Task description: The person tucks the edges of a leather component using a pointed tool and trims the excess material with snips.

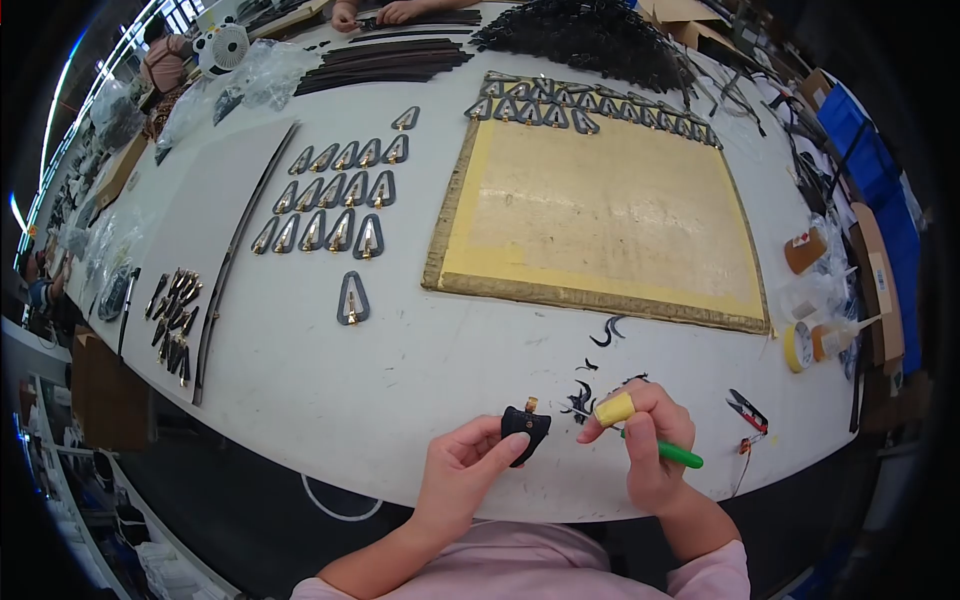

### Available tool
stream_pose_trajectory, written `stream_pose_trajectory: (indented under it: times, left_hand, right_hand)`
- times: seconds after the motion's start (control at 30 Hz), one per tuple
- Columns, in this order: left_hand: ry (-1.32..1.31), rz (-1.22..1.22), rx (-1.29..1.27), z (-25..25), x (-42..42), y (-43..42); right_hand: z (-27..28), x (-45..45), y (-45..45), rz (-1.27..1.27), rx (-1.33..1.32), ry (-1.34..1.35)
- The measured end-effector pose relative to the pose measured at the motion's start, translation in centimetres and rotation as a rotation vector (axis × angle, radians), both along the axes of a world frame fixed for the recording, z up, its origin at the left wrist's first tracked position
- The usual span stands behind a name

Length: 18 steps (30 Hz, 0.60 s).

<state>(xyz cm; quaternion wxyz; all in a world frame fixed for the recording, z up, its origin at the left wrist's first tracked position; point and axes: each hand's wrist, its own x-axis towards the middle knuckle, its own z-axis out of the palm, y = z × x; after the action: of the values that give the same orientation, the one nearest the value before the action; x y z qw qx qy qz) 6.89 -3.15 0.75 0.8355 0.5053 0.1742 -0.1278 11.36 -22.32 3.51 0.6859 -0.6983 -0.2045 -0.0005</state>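
Observation:
My left hand (465,465) pinches a small black leather piece (524,434) with a gold metal fitting (531,405) sticking up from its top. To its right, my right hand (650,440) grips a green-handled tool (678,455), its thin metal tip pointing left toward the black piece without touching it. Yellow tape (614,409) wraps one finger of that hand. Curled black scraps (580,397) lie on the white table between and beyond the hands. A single grey triangular piece (353,299) with a gold fitting lies further up, on the left.
Rows of triangular pieces (340,230) lie left of a yellow-edged board (600,215), with more along its top. Snips (746,412) lie at right, near a tape roll (797,347) and bottles (804,250). Small black parts (175,325) sit left. A co-worker's hands (400,12) are at the far edge.

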Motion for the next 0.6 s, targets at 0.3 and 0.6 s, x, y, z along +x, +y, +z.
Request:
stream_pose_trajectory:
  times: [0.3, 0.6]
  left_hand:
    - [0.005, -0.027, -0.020, -0.3, 0.4, 0.1]
    - [0.015, -0.014, -0.042, -0.3, 0.7, 0.1]
  right_hand:
    - [-1.5, -0.8, 0.1, 0.034, -0.027, 0.171]
    - [-1.4, 0.2, 0.2, 0.003, -0.251, -0.022]
